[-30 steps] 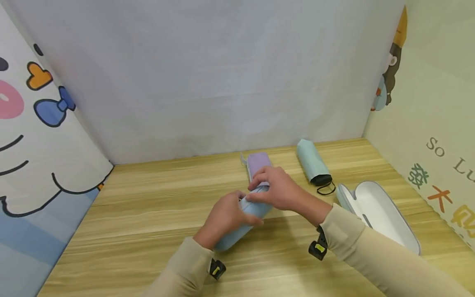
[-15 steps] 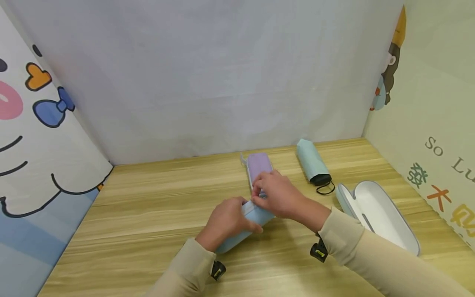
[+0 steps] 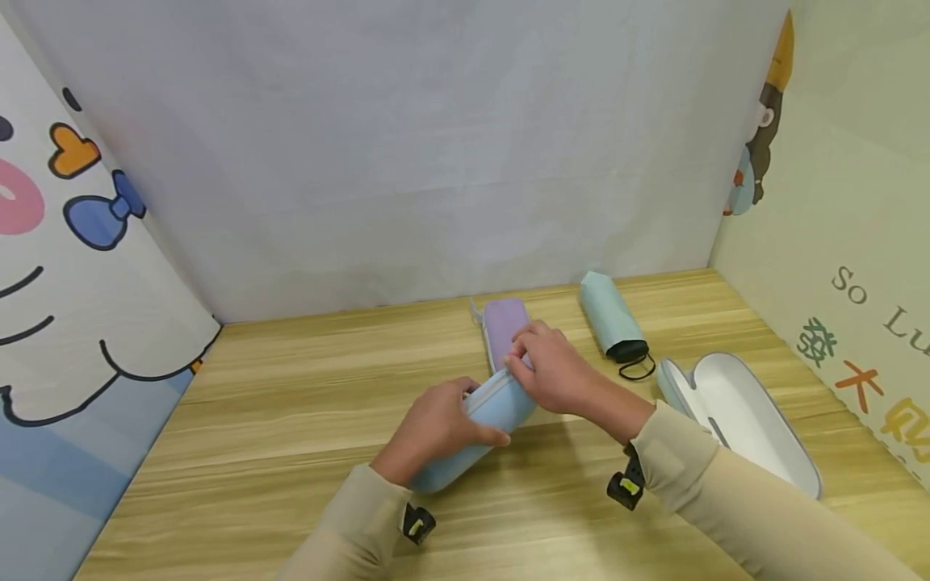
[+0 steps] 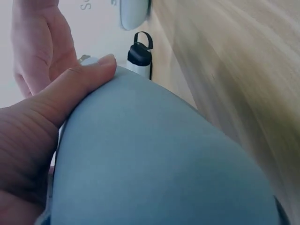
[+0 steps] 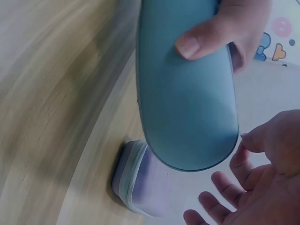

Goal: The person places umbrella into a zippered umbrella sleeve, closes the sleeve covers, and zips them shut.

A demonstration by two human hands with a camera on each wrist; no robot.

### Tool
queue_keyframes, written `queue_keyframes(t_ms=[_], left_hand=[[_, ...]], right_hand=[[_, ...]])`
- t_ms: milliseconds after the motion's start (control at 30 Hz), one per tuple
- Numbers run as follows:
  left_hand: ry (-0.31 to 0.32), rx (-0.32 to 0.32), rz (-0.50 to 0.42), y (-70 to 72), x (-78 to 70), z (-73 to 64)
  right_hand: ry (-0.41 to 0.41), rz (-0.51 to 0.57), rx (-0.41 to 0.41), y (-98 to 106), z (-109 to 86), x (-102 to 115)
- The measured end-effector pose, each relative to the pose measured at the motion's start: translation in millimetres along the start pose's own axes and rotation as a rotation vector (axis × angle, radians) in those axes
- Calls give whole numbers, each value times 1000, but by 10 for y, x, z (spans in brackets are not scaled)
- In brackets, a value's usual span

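A light blue zippered pencil case [image 3: 501, 407] is held tilted above the table in the head view. My left hand [image 3: 436, 424] grips its middle, with the thumb [image 5: 199, 42] lying along the side in the right wrist view. At the far end, my right hand [image 3: 548, 371] pinches at the zipper edge with thumb and forefinger. Its other fingers are spread loosely in the right wrist view. The zipper pull itself is too small to make out. Just behind lies a purple zippered case [image 3: 506, 323], partly covered by the right hand.
At the back right lies a pale green folded umbrella [image 3: 612, 315] in its sleeve, with a black end and cord loop. An opened hard glasses case [image 3: 756, 420] with a white inside sits further right, beside the right forearm. A pale wall [image 3: 436, 161] bounds the table behind.
My right hand has moved along the zipper edge towards the far end, away from the left hand. The left hand keeps its grip, and the case has shifted slightly.
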State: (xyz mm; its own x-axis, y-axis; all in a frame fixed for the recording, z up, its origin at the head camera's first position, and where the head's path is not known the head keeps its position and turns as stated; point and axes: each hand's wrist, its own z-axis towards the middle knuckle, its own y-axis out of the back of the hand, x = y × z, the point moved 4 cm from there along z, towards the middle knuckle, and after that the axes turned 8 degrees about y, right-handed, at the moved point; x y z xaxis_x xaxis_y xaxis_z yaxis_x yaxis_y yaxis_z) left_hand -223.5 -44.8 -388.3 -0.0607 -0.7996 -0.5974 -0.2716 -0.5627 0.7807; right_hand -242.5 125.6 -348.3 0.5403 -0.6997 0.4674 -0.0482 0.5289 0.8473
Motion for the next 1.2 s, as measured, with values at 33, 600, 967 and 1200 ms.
queue_keyframes(t_ms=[33, 600, 967, 1200], left_hand=[[3, 7, -8, -2, 11, 3], [-14, -97, 66, 56, 40, -14], [-27, -69, 104, 36, 91, -8], [-65, 48, -13, 86, 162, 22]], right_hand=[[-17, 19, 9, 1, 1, -10], [140, -245, 63, -37, -38, 69], [219, -198, 218, -4, 18, 45], [105, 252, 354, 76, 13, -234]])
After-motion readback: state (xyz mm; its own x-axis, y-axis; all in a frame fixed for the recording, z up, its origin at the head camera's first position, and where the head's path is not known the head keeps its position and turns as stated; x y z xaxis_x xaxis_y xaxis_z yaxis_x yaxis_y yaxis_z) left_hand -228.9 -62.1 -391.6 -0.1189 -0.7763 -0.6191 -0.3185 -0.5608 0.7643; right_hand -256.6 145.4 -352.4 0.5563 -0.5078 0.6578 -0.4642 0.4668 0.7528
